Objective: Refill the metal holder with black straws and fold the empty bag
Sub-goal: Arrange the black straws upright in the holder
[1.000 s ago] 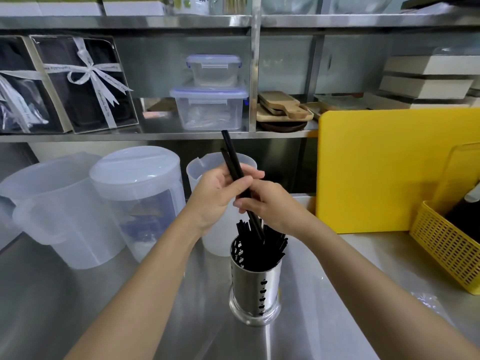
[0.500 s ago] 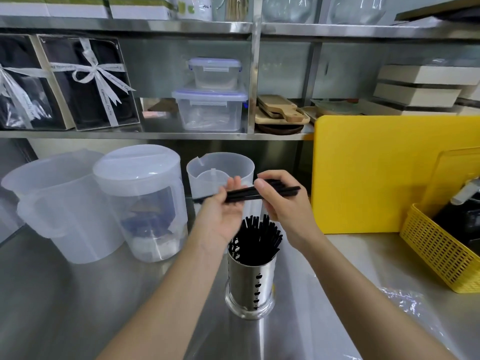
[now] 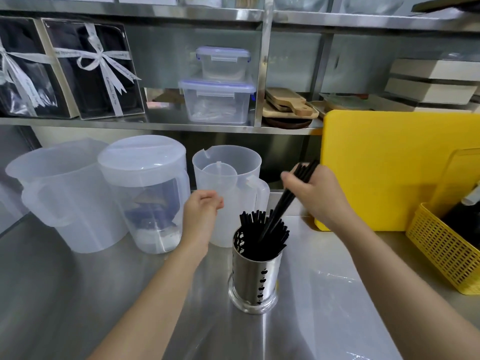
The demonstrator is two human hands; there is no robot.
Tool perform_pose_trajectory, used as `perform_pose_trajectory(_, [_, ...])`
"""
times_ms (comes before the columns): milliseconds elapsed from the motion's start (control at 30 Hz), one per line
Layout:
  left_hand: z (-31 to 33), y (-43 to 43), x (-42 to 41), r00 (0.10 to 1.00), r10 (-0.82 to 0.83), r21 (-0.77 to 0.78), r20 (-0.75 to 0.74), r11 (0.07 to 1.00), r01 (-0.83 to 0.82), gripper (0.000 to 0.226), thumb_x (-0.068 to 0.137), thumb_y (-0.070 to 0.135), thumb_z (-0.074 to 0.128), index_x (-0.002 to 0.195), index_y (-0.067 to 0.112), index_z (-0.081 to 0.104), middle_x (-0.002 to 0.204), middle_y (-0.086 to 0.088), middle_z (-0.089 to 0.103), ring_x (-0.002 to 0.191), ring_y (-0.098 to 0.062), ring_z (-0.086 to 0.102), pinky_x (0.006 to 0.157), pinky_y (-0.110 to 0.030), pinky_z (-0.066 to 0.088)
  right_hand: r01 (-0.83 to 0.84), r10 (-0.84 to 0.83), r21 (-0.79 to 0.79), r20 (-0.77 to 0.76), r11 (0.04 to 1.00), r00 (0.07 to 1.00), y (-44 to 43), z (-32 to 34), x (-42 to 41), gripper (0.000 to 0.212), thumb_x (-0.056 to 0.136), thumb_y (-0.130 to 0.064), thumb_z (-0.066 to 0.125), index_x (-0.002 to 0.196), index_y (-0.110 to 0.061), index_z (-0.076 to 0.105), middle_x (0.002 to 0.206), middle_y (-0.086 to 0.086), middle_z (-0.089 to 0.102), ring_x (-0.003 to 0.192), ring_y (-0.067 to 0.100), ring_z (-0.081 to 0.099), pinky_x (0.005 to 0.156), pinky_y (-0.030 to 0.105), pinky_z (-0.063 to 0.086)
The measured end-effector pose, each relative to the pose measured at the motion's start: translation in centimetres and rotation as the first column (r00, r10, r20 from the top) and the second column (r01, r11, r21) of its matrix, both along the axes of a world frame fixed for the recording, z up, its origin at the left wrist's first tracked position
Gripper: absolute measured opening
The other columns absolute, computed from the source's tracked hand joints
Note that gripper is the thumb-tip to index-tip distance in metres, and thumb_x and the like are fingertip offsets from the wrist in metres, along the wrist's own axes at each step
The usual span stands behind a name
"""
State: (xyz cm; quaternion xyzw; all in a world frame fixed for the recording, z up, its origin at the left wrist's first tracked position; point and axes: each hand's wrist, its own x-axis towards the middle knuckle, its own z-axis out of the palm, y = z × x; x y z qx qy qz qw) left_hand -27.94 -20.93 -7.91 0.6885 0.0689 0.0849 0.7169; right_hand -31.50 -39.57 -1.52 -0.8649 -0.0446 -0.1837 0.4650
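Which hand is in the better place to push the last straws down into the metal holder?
The right hand. It grips the bundle of straws, whose lower ends are already among those in the metal holder. The left hand is loosely curled, holds nothing and is beside the holder.

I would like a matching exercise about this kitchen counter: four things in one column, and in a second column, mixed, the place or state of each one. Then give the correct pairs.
Things
1. right hand
2. left hand
3. metal holder
4. yellow cutting board

Places or states
A. stands upright on the steel counter, full of black straws
B. leans upright behind the right hand, at the back of the counter
C. loosely curled, holds nothing
D. grips a bundle of black straws, tilted, its lower end in the holder

Pairs: 1-D, 2-C, 3-A, 4-B
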Motion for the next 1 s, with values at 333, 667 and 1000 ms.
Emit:
perform_pose_trajectory(333, [-3.1, -1.5, 0.8, 0.919, -0.394, 0.445, -0.031, 0.818, 0.366, 0.043, 0.084, 0.033, 0.061, 0.123, 0.021, 0.049, 0.126, 0.007, 0.053, 0.12, -0.008, 0.046, 0.099, -0.023, 0.033, -0.063, 0.026, -0.193, -0.19, 0.979, 0.981, 0.8, -5.4, 1.6, 0.034, 0.083, -0.048, 0.056, 0.099, -0.019, 0.063, 0.084, -0.006, 0.059, 0.075, 0.007, 0.054, 0.06, 0.016, 0.039])
perform_pose_trajectory(667, [-1.9, -3.5, 2.3, 0.846, -0.499, 0.287, -0.187, 0.796, 0.533, 0.045, 0.081, 0.017, 0.062, 0.123, 0.021, 0.047, 0.126, 0.0, 0.056, 0.115, -0.016, 0.05, 0.091, -0.025, 0.036, -0.09, 0.069, -0.033, -0.409, 0.995, 0.91, -0.5, -8.0, 3.8, 0.033, 0.082, -0.022, 0.066, 0.112, -0.011, 0.057, 0.104, 0.003, 0.06, 0.097, 0.019, 0.058, 0.068, 0.018, 0.047])
perform_pose_trajectory(1000, [-3.1, -3.1, 2.5, 0.862, -0.466, 0.245, -0.201, 0.828, 0.505, 0.038, 0.071, 0.006, 0.073, 0.104, 0.017, 0.056, 0.098, -0.004, 0.06, 0.087, -0.016, 0.059, 0.065, -0.018, 0.044, -0.113, 0.108, 0.006, -0.347, 0.994, 0.932, -0.1, -9.0, 4.0, 0.013, 0.078, -0.011, 0.07, 0.089, -0.017, 0.066, 0.079, -0.005, 0.064, 0.075, 0.009, 0.061, 0.062, 0.012, 0.049])
